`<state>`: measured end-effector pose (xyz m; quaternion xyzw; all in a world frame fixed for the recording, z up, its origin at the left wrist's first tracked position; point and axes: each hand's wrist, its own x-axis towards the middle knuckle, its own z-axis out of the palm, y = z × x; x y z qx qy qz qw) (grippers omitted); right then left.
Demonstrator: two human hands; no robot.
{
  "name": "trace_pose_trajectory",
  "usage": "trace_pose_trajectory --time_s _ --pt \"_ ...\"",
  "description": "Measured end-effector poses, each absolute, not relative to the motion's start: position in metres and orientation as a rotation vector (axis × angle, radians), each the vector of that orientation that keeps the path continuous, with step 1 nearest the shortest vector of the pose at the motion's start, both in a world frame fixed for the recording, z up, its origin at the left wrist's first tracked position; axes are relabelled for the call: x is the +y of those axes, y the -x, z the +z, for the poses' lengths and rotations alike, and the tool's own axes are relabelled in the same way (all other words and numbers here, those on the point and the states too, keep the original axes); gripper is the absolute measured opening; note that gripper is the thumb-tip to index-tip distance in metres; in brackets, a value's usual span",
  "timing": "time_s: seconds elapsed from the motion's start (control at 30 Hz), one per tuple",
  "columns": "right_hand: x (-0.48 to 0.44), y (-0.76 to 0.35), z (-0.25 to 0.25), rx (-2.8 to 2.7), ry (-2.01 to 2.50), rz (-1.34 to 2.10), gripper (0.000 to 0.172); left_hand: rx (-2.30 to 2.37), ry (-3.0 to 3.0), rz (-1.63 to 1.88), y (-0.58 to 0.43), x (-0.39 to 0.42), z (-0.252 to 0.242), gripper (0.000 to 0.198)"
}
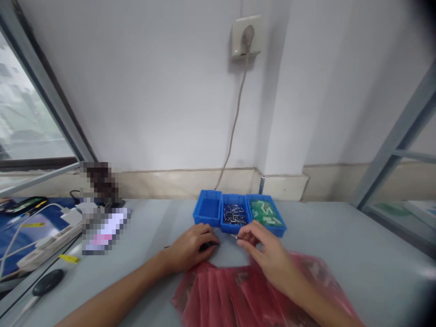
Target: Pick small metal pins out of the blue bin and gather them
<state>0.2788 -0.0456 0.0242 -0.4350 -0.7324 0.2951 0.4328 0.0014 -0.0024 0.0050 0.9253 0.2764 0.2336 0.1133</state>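
Observation:
My left hand [192,246] lies on the table with its fingers curled around a slim black tool [207,245]. Most of that tool is hidden, so its kind does not show. Between the thumb and fingertips of my right hand [260,243] is a small metal pin [234,236], its thin end pointing left. Just beyond the hands stands a blue bin of small metal pins [235,214]. In the blue bin to its right are green-and-white packets [267,212]. Overlapping red translucent plastic bags [218,295] spread below both hands, partly under my right forearm.
A third blue bin [208,206] stands at the left of the row. Further left are a pixelated phone-like screen [107,229], a white power strip [47,250] with cables, and a black mouse-like object [48,281]. A cord [235,122] drops from the wall socket behind the bins.

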Motion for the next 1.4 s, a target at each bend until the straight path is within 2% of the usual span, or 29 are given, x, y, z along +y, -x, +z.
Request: trace_pose_trajectory --time_s 0.13,0.33,0.57,0.87,1.07,1.23,1.4 --pt "-0.044 -0.279 0.025 -1.739 1.063 0.87 0.016 0.806 -2.725 0.683 -0.001 -0.002 0.004 0.023" --pt "-0.041 -0.277 0.021 -1.593 1.003 1.164 0.037 0.799 -2.739 0.687 -0.002 -0.002 0.005 0.028" --pt "-0.036 -0.281 0.014 -1.281 0.931 1.415 0.034 0.785 -2.713 0.673 -0.001 -0.002 0.004 0.03" --pt "-0.032 -0.282 0.015 -1.147 0.935 1.363 0.029 0.778 -2.721 0.69 -0.002 -0.002 0.005 0.037" --pt "-0.032 -0.285 0.021 -1.334 1.108 1.057 0.032 0.79 -2.723 0.671 -0.001 -0.002 0.006 0.036" --pt "-0.034 -0.284 0.019 -1.439 1.116 0.843 0.026 0.801 -2.728 0.671 -0.001 -0.002 0.005 0.033" --pt "-0.04 -0.283 0.028 -1.479 1.142 0.925 0.038 0.78 -2.737 0.682 0.0 -0.001 0.005 0.029"
